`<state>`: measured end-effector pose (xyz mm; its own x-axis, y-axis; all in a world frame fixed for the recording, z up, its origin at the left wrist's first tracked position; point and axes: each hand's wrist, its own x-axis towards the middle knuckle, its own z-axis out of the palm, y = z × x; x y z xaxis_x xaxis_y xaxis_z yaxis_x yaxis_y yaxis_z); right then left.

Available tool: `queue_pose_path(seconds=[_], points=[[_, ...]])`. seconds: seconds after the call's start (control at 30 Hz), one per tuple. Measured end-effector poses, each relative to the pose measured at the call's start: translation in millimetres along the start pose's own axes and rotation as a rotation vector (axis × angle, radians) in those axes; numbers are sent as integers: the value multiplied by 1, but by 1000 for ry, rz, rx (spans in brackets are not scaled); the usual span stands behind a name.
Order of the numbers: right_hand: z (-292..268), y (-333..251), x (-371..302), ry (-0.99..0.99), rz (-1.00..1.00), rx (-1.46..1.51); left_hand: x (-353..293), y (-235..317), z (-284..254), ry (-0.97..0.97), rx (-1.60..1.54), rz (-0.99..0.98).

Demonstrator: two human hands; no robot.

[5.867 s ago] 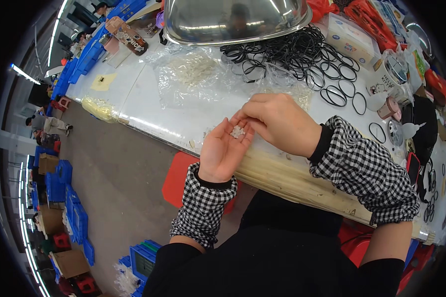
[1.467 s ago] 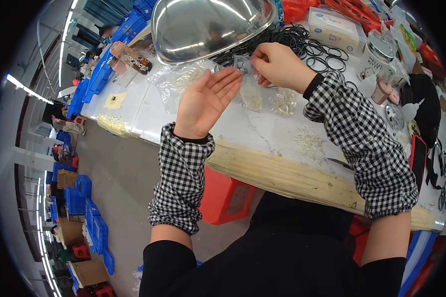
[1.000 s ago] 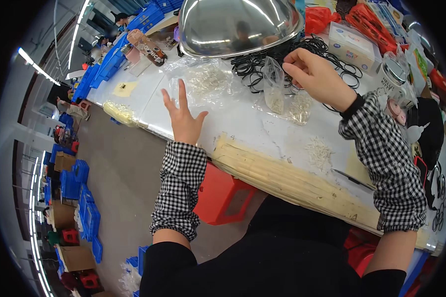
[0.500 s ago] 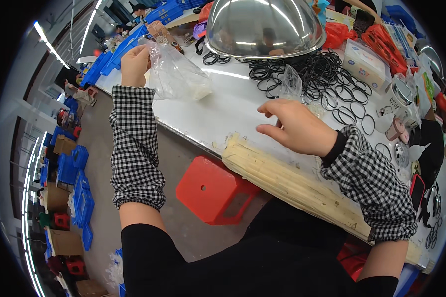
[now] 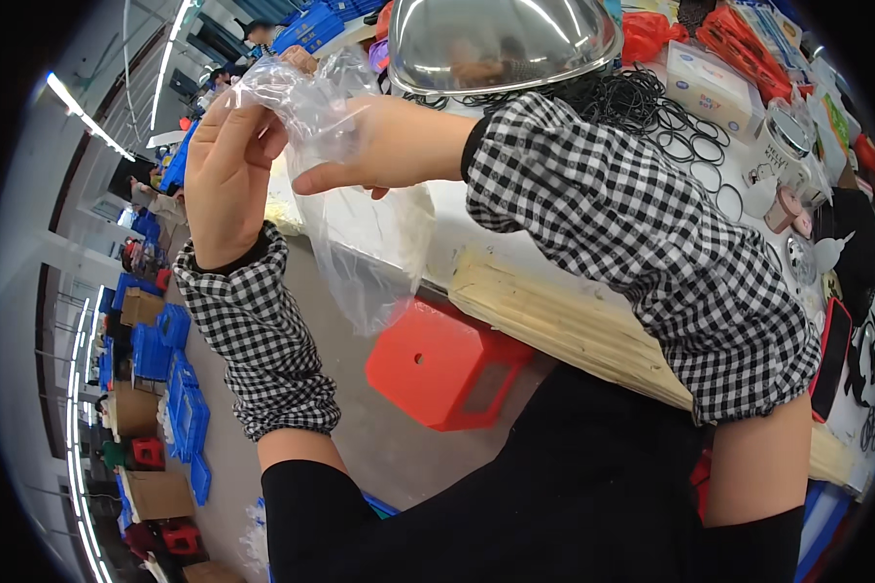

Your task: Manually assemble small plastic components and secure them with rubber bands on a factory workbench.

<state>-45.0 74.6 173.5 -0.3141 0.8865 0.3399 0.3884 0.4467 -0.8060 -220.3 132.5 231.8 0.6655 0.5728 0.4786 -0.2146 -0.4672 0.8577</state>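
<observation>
My left hand [image 5: 228, 160] is raised at the table's left end, its fingers pinching the upper edge of a clear plastic bag [image 5: 374, 257]. The bag hangs crumpled at the top and smooth below, its lower end over the floor beside the table edge. My right hand [image 5: 408, 141] reaches across to the left and touches the bag close to my left fingers. Its thumb is stretched out, while film covers most of the other fingers, so their grip is unclear. Checked sleeve covers are on both forearms.
A shiny metal dome [image 5: 506, 44] stands at the back, with many black rings [image 5: 690, 136] around it. A tissue box [image 5: 715, 87], a cup [image 5: 783, 146] and red plastic bags [image 5: 749, 49] crowd the right. A red stool [image 5: 428, 364] stands below the table's taped edge [image 5: 564, 316].
My right hand has swung left from over the table to the bag. My left hand has come lower and nearer, and the bag now hangs downward past the table edge.
</observation>
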Motion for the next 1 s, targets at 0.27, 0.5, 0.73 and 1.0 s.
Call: queue_pose_path(seconds=[0.27, 0.5, 0.73, 1.0], points=[[27, -9, -6, 75, -59, 195, -102, -96, 12, 189, 168, 14], [70, -14, -11, 46, -35, 108, -145, -147, 45, 143, -28, -76], [75, -1, -24, 137, 26, 479, -157, -162, 79, 232, -400, -285], [41, 25, -14, 392, 148, 349, -134, -184, 83, 360, -154, -123]])
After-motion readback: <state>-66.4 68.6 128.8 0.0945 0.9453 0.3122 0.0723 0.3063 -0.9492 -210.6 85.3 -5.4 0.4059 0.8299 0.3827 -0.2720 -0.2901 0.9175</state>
